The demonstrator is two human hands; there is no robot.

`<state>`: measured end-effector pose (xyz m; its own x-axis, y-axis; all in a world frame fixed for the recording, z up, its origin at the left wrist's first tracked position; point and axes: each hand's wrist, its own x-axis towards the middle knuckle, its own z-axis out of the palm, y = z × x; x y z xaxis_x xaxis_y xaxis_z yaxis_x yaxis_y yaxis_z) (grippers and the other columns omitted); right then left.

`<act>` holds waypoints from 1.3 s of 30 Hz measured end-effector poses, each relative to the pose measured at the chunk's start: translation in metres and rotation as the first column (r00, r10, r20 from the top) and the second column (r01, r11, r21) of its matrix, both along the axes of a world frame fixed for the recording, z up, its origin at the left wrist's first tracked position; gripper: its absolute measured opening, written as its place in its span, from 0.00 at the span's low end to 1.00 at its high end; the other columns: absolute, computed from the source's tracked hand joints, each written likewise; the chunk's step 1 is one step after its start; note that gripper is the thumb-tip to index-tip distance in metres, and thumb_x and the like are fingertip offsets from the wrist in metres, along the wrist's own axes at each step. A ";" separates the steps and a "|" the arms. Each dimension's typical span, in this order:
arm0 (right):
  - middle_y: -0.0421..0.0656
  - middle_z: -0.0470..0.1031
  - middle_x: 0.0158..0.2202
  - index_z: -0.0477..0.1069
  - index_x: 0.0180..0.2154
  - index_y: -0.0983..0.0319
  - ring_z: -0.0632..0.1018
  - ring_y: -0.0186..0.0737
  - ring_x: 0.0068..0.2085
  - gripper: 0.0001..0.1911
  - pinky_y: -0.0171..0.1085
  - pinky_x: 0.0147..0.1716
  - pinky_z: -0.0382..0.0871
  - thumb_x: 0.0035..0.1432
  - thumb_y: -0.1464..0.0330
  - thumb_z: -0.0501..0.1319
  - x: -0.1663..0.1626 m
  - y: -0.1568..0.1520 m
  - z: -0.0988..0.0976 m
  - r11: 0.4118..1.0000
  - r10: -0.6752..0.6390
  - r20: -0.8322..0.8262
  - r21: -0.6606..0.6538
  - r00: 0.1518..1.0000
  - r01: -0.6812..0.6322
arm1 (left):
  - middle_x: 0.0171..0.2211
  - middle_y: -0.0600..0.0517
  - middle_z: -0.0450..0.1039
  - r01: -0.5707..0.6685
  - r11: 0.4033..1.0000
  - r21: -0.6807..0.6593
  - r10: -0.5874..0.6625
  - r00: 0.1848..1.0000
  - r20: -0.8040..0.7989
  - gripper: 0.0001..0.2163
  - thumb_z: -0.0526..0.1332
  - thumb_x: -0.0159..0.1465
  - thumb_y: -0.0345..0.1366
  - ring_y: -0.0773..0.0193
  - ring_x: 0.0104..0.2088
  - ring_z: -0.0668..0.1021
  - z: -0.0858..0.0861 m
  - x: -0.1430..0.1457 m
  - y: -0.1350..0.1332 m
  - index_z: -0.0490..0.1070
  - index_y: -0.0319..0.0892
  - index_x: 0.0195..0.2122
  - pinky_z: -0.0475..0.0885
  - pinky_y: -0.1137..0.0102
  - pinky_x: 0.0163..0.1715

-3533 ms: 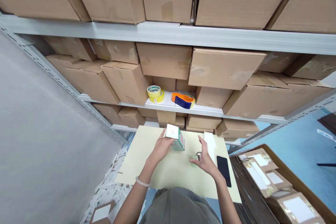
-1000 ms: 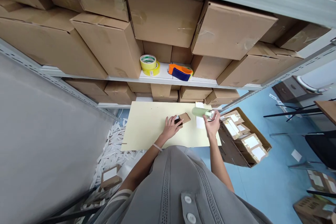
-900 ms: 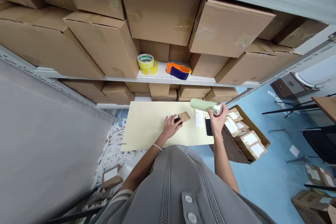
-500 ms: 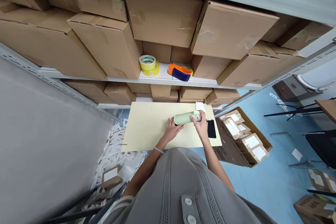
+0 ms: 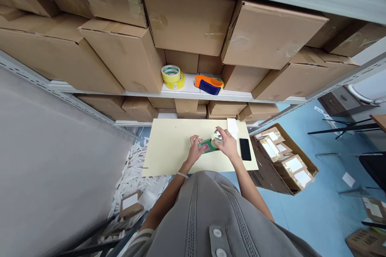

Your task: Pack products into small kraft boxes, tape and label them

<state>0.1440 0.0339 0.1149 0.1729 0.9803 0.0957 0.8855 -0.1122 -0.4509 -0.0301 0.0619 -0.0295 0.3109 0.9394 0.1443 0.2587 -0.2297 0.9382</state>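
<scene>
A green box (image 5: 208, 146) with a pink panel is held above the tabletop by my left hand (image 5: 195, 151). The fingers of that hand are closed around the box's left end. My right hand (image 5: 227, 144) grips a pale green bottle (image 5: 214, 141) at the box's right end. A round, shiny metallic part of the bottle shows beside the fingers. Most of the bottle is hidden by the hand, and how far it sits in or against the box I cannot tell.
The cream tabletop (image 5: 169, 144) carries a black phone (image 5: 245, 149) and white paper (image 5: 232, 125) at the right. On the shelf behind are yellow tape rolls (image 5: 172, 77), an orange and blue tape dispenser (image 5: 208, 84) and cardboard boxes (image 5: 187, 16). A carton of parcels (image 5: 283, 156) stands at right.
The bottle, which lay lengthwise across both hands, is now turned and mostly covered by my right hand. A green box now shows in my left hand.
</scene>
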 end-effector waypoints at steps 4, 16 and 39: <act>0.46 0.72 0.49 0.63 0.60 0.54 0.76 0.47 0.44 0.29 0.38 0.38 0.68 0.55 0.62 0.61 -0.010 -0.004 -0.031 0.998 0.022 -0.011 -0.063 1.000 -0.022 | 0.61 0.37 0.53 0.154 0.986 0.068 -0.149 0.986 -0.077 0.37 0.73 0.50 0.38 0.46 0.65 0.60 -0.002 0.008 -0.002 0.55 0.42 0.58 0.63 0.52 0.59; 0.52 0.64 0.59 0.65 0.58 0.58 0.66 0.51 0.60 0.27 0.46 0.55 0.62 0.56 0.69 0.61 -0.037 -0.012 -0.070 0.975 0.203 -0.004 -0.089 0.979 -0.203 | 0.56 0.43 0.67 0.107 0.994 -0.033 -0.112 0.975 -0.194 0.32 0.65 0.56 0.32 0.53 0.58 0.70 -0.004 0.001 0.003 0.56 0.45 0.61 0.63 0.57 0.57; 0.43 0.79 0.44 0.67 0.56 0.58 0.78 0.43 0.44 0.26 0.41 0.45 0.71 0.67 0.53 0.44 -0.007 0.000 -0.075 0.997 -0.063 -0.546 -0.080 0.836 0.023 | 0.42 0.52 0.75 0.325 0.945 -0.033 -0.314 0.874 -0.371 0.07 0.62 0.62 0.35 0.62 0.41 0.78 0.037 -0.017 0.052 0.77 0.49 0.40 0.71 0.70 0.43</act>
